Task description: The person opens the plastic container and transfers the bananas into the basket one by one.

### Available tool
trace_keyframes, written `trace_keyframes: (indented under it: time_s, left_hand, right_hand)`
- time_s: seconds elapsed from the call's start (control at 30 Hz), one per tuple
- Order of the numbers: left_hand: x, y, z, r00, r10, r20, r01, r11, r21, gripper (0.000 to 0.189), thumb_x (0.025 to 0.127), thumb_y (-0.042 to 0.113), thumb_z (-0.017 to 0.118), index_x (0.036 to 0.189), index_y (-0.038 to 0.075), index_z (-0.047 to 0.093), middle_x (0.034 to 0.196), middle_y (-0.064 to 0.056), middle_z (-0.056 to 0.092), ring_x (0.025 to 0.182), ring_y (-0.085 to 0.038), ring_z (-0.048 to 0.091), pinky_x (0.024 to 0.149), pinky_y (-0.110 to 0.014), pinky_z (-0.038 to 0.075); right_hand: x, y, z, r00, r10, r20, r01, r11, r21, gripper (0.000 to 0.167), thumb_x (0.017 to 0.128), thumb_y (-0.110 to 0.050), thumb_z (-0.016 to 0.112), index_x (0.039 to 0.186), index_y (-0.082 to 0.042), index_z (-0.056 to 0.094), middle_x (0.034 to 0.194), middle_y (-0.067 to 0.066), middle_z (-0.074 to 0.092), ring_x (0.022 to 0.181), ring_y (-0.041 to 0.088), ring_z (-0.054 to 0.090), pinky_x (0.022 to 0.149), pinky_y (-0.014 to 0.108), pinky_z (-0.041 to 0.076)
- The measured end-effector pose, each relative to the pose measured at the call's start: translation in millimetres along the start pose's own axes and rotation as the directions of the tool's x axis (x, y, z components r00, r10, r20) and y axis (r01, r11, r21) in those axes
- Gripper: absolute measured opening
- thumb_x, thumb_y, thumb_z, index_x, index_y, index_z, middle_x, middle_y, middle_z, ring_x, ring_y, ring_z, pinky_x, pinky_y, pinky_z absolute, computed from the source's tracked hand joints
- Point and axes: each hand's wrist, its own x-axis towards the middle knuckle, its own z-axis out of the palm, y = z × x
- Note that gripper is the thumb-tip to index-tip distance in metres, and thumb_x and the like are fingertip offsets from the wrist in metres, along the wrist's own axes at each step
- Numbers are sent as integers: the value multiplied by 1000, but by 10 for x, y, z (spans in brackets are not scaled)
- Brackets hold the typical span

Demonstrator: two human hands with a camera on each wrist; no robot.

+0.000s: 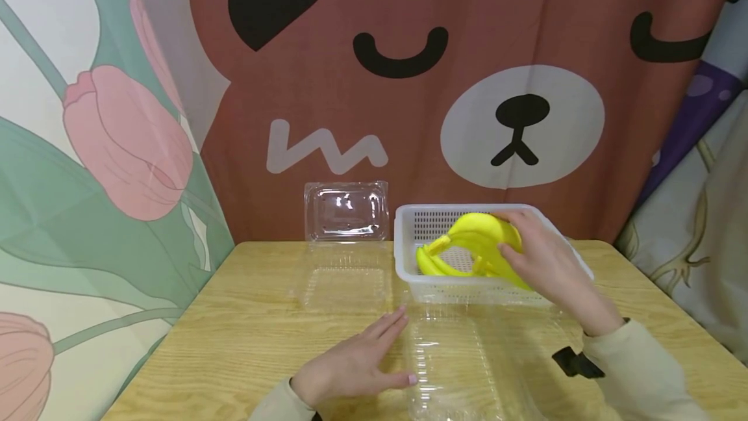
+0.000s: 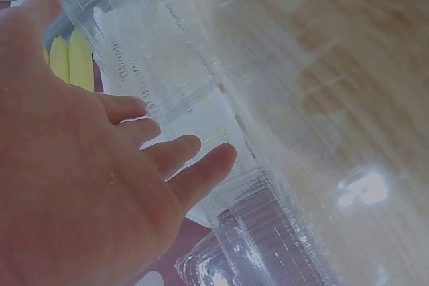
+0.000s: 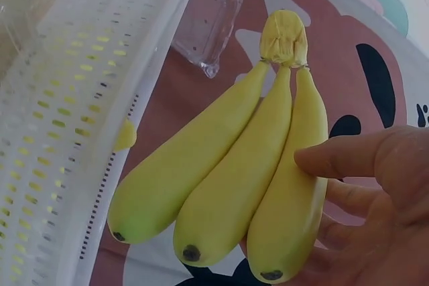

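Note:
A bunch of yellow bananas [image 3: 234, 172], three showing in the right wrist view, is in my right hand [image 1: 540, 255], thumb on one side and fingers behind. In the head view the bunch overlaps the white slotted basket [image 1: 403, 255], where more bananas [image 1: 438, 267] lie inside. My left hand [image 1: 359, 359] is low over the table, its fingers extended and thumb apart. Its thumb tip and fingertips are right at the left edge of a clear plastic container [image 1: 452, 356] in front of the basket. The left wrist view shows the palm [image 2: 80, 185] with nothing in it.
A second clear container [image 1: 345, 281] stands at the back left with its lid [image 1: 346, 212] raised against the curtain [image 1: 409, 174]. It sits beside the basket on the wooden table [image 1: 234, 343]. The curtain hangs directly behind the table's back edge.

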Motion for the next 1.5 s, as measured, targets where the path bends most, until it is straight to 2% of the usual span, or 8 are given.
trace_keyframes:
  time_s: [0.23, 0.43, 0.57, 0.77, 1.07, 1.3, 1.5]
  left_hand:
    - [3, -1, 4, 1000, 3, -1, -3, 1000, -2, 92, 91, 72, 44, 160, 21, 10, 165, 8, 2, 147, -19, 19, 113, -46, 31]
    - [2, -7, 5, 1000, 3, -2, -3, 1000, 6, 91, 92, 71, 44, 160, 20, 11, 165, 7, 3, 147, -19, 20, 113, -45, 31]
    - [4, -5, 5, 1000, 2, -3, -2, 1000, 6, 92, 92, 71, 44, 160, 20, 11, 165, 7, 3, 146, -20, 20, 113, -45, 31]
    - [7, 0, -1, 1000, -3, -3, 3, 1000, 3, 92, 91, 73, 43, 160, 22, 10, 165, 8, 2, 147, -20, 20, 112, -46, 32]
    - [8, -3, -9, 1000, 6, -4, -6, 1000, -10, 92, 91, 72, 43, 160, 22, 9, 164, 10, 0, 147, -20, 19, 113, -46, 31]
    - [8, -7, 0, 1000, 2, 3, -2, 1000, -20, 92, 91, 73, 43, 160, 23, 7, 164, 8, 1, 147, -19, 18, 114, -45, 30]
    - [-3, -1, 3, 1000, -2, 3, 2, 1000, -18, 92, 91, 74, 42, 160, 24, 7, 164, 8, 2, 147, -19, 19, 113, -45, 32]
  right_hand:
    - [114, 74, -15, 999, 16, 39, -17, 1000, 22, 51, 91, -2, 65, 139, -4, 48, 126, 19, 49, 97, 33, 52, 73, 49, 50]
    - [266, 217, 107, 996, 26, 81, -26, 1000, 0, 49, 91, -1, 64, 138, -1, 48, 126, 21, 50, 105, 36, 49, 88, 57, 46]
    - [348, 326, 218, 996, 14, 89, -13, 1000, -14, 47, 90, 2, 63, 136, 1, 50, 122, 22, 51, 101, 36, 50, 86, 55, 47]
    - [441, 430, 337, 992, 7, 126, -5, 1000, -19, 48, 90, 5, 61, 137, 5, 48, 124, 23, 50, 104, 37, 52, 88, 54, 47]
    - [507, 529, 484, 982, 33, 186, -24, 999, -49, 49, 91, 4, 61, 138, 0, 47, 128, 18, 49, 103, 34, 53, 90, 52, 49]
    - [544, 576, 615, 974, 64, 215, -61, 998, -20, 48, 93, 6, 56, 140, 2, 47, 133, 21, 47, 117, 39, 49, 101, 59, 41]
    - [565, 632, 689, 976, 67, 209, -68, 998, 0, 46, 92, 9, 55, 138, 4, 48, 131, 22, 48, 118, 40, 48, 103, 59, 38]
